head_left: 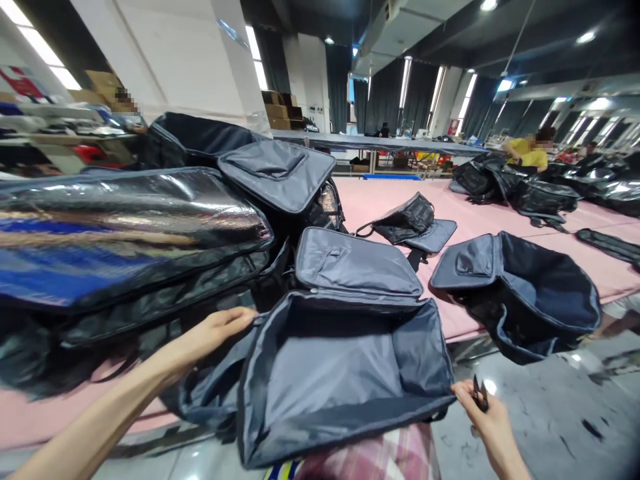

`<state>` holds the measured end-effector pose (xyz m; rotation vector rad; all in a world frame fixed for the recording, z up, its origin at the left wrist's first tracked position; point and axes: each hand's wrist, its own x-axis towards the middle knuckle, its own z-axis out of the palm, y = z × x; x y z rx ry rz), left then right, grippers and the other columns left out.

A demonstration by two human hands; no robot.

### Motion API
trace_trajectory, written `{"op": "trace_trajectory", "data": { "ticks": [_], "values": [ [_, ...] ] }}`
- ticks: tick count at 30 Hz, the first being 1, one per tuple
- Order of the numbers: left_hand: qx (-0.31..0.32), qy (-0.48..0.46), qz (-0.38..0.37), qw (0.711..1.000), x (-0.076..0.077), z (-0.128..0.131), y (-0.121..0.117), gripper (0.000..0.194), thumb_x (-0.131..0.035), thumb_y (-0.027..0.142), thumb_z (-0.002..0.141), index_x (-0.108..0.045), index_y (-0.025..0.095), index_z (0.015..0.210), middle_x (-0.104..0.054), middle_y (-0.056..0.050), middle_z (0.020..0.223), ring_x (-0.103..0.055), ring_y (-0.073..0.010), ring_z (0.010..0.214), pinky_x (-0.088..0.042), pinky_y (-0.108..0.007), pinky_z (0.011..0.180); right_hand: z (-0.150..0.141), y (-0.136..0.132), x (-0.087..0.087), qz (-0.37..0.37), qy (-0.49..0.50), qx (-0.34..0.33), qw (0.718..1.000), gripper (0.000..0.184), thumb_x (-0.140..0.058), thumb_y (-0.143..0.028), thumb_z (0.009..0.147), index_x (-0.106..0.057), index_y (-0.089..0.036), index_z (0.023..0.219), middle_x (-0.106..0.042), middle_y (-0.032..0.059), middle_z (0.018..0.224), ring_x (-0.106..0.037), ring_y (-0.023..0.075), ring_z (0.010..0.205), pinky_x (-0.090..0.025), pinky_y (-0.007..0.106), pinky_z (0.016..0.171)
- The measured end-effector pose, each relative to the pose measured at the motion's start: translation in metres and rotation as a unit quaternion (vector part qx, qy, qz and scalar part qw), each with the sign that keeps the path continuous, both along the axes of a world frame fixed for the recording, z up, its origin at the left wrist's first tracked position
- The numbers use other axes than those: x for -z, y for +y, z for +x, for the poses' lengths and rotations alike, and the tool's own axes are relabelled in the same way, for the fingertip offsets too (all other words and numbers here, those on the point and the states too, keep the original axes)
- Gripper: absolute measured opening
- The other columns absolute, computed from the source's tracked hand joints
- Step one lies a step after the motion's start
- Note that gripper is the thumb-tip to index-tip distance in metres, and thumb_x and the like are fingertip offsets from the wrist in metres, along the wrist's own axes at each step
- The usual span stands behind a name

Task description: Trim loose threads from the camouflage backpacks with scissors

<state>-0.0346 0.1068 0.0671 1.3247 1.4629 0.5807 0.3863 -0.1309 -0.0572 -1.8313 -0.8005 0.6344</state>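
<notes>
An open bag with grey lining (345, 367) lies in front of me on the pink table (480, 220), its flap folded back. My left hand (220, 330) grips the bag's left rim with closed fingers. My right hand (477, 403) touches the bag's right front corner and is closed on a small dark thread snip (481, 393).
A tall stack of shiny black bags (125, 233) rises at the left. More opened bags (525, 293) lie at the right and middle of the table. A person in a yellow shirt (527, 155) works at the far right. Grey floor lies at the lower right.
</notes>
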Motion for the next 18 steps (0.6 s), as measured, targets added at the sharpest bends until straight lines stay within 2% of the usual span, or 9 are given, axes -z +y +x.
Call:
{"op": "trace_trajectory", "data": {
  "ticks": [2,4,6,8,10,13,15,16,18],
  "values": [
    [-0.018,-0.028,-0.032,0.999,0.006,-0.007,0.007,0.073,-0.068,0.074,0.045,-0.063,0.024,0.098,-0.062,-0.01,0.115,-0.056,-0.0277,0.104,-0.046,-0.033,0.08,-0.007,0.003,-0.008,-0.001,-0.01,-0.048,0.999,0.041,-0.063,-0.056,0.064,-0.065,-0.015,0.063,-0.062,0.0051,0.068,-0.058,0.0199,0.07,-0.048,0.024,0.064],
    [-0.003,-0.046,-0.047,0.998,0.011,-0.001,0.011,0.072,-0.066,0.073,0.05,-0.062,0.025,0.103,-0.054,-0.009,0.127,-0.052,-0.0251,0.112,-0.046,-0.03,0.084,-0.012,0.005,-0.015,-0.005,-0.02,-0.087,0.996,0.04,-0.061,-0.055,0.068,-0.061,-0.016,0.061,-0.06,0.0043,0.066,-0.056,0.0186,0.067,-0.047,0.024,0.062],
    [0.04,-0.04,-0.053,0.997,0.016,0.015,0.013,0.063,-0.07,0.066,0.053,-0.064,0.021,0.098,-0.058,-0.009,0.122,-0.054,-0.0245,0.111,-0.047,-0.026,0.082,-0.015,0.006,-0.018,-0.008,-0.03,-0.101,0.994,0.04,-0.058,-0.054,0.071,-0.059,-0.016,0.061,-0.058,0.0037,0.066,-0.055,0.0175,0.066,-0.046,0.023,0.061],
    [0.053,-0.035,-0.059,0.996,0.023,0.033,0.012,0.059,-0.075,0.059,0.052,-0.065,0.017,0.092,-0.065,-0.011,0.108,-0.059,-0.0253,0.101,-0.05,-0.025,0.076,-0.016,0.004,-0.018,-0.013,-0.038,-0.108,0.993,0.039,-0.057,-0.053,0.073,-0.058,-0.016,0.062,-0.057,0.003,0.066,-0.054,0.0167,0.065,-0.045,0.023,0.061],
    [0.021,-0.046,-0.066,0.997,0.028,0.048,0.01,0.06,-0.077,0.057,0.049,-0.064,0.014,0.089,-0.068,-0.011,0.095,-0.063,-0.0241,0.087,-0.051,-0.026,0.067,-0.015,0.0,-0.015,-0.018,-0.045,-0.114,0.992,0.038,-0.057,-0.052,0.074,-0.058,-0.016,0.063,-0.056,0.0024,0.066,-0.053,0.0158,0.065,-0.043,0.022,0.06],
    [-0.027,-0.085,-0.082,0.993,0.034,0.059,0.007,0.06,-0.079,0.05,0.05,-0.06,0.013,0.093,-0.068,-0.009,0.087,-0.063,-0.0199,0.074,-0.051,-0.025,0.061,-0.013,-0.01,-0.014,-0.023,-0.053,-0.128,0.99,0.036,-0.056,-0.049,0.077,-0.059,-0.015,0.064,-0.055,0.002,0.067,-0.053,0.0152,0.066,-0.042,0.021,0.062],
    [-0.036,-0.116,-0.084,0.989,0.037,0.06,0.006,0.057,-0.08,0.045,0.051,-0.059,0.013,0.094,-0.068,-0.008,0.085,-0.063,-0.0184,0.07,-0.05,-0.025,0.06,-0.012,-0.014,-0.019,-0.038,-0.058,-0.181,0.981,0.037,-0.054,-0.048,0.08,-0.059,-0.015,0.064,-0.055,0.0022,0.067,-0.052,0.0149,0.066,-0.042,0.022,0.062],
    [-0.035,-0.128,-0.076,0.988,0.039,0.061,0.006,0.055,-0.08,0.043,0.052,-0.059,0.013,0.093,-0.068,-0.007,0.085,-0.063,-0.0181,0.07,-0.05,-0.025,0.061,-0.013,-0.015,-0.024,-0.056,-0.061,-0.229,0.97,0.037,-0.052,-0.047,0.081,-0.06,-0.015,0.064,-0.054,0.0022,0.067,-0.052,0.0148,0.065,-0.041,0.022,0.062],
    [-0.026,-0.142,-0.044,0.989,0.043,0.061,0.005,0.052,-0.078,0.043,0.054,-0.059,0.013,0.091,-0.068,-0.007,0.085,-0.063,-0.0177,0.072,-0.049,-0.024,0.064,-0.013,-0.015,-0.036,-0.11,-0.07,-0.343,0.93,0.038,-0.049,-0.045,0.084,-0.06,-0.015,0.063,-0.054,0.0019,0.067,-0.051,0.0141,0.064,-0.04,0.022,0.061]
  ]
}}
